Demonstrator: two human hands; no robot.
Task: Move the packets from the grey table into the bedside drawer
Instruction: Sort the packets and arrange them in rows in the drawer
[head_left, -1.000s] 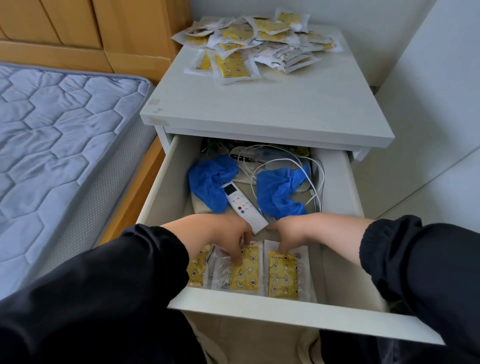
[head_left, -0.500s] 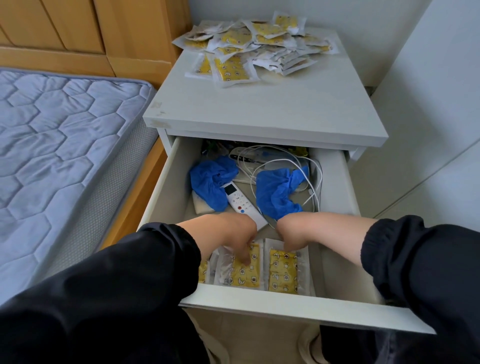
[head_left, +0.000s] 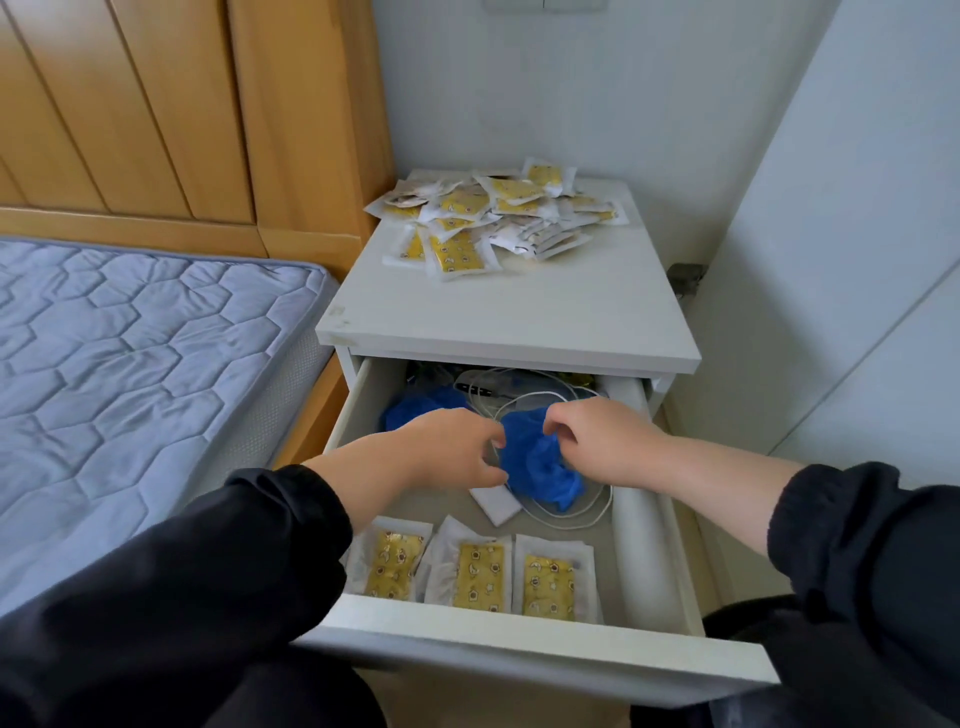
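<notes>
A person's left hand (head_left: 452, 452) and right hand (head_left: 597, 441) are hovering over the open drawer (head_left: 519, 639), fingers loosely curled and holding nothing, with three packets (head_left: 478, 574) lying side by side at its near end. A pile of packets (head_left: 493, 218) is sitting at the far end of the surface (head_left: 509, 317); fetching more likely means reaching up there.

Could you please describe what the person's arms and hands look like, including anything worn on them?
Both arms wear black long sleeves. The left sleeve and right sleeve each end in a gathered cuff partway up the forearm. The left hand and right hand are bare: no gloves, rings or watch show.
</notes>
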